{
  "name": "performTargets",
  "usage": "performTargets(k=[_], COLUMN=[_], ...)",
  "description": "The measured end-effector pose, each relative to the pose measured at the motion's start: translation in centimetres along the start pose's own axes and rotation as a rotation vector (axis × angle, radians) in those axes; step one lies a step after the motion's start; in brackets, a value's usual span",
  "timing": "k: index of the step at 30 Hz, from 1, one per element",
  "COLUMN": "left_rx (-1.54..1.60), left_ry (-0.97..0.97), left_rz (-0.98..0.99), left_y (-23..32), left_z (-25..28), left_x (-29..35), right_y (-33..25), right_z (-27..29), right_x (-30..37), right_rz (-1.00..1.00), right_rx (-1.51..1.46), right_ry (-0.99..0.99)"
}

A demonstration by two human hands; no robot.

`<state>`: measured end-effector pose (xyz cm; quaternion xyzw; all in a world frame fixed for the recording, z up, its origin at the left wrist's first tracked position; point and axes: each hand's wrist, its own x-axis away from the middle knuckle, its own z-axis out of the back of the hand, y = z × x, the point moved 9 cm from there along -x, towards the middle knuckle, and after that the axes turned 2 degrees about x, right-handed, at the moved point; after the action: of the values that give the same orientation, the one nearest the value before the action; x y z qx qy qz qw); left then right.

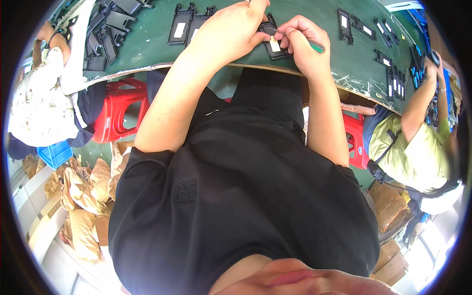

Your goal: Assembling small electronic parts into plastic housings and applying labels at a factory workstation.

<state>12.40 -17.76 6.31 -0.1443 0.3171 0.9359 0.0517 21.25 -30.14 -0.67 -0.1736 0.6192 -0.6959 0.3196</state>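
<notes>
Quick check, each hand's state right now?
Left hand: fingers at a black plastic part; gripping or just steadying, cannot tell.
Right hand: closed, holding a green-handled tool.

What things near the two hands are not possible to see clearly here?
In the head view:
- Left hand: its uppermost part is cut off by the top edge.
- Green tool: its middle is hidden by the right hand.
- Black part between the hands: partly covered by the left hand's fingers.
- Black part at left: its right side is behind the left hand.
</notes>
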Motion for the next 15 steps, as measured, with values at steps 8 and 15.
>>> performTargets(k=[8, 15], left_rx=[-0.002, -0.067], left_ry=[-0.002, 0.001], left_rz=[0.002, 0.029], left_y=[0.0, -0.1], left_z=[0.0, 0.0], left_x=[0.0, 0.0], right_y=[-1.6, -3.5], right_z=[-0.8, -2.7], right_x=[0.0, -0.4], right_rz=[0.073, 0.171], right_rx=[0.098, 0.275], right_ry=[-0.065, -0.157])
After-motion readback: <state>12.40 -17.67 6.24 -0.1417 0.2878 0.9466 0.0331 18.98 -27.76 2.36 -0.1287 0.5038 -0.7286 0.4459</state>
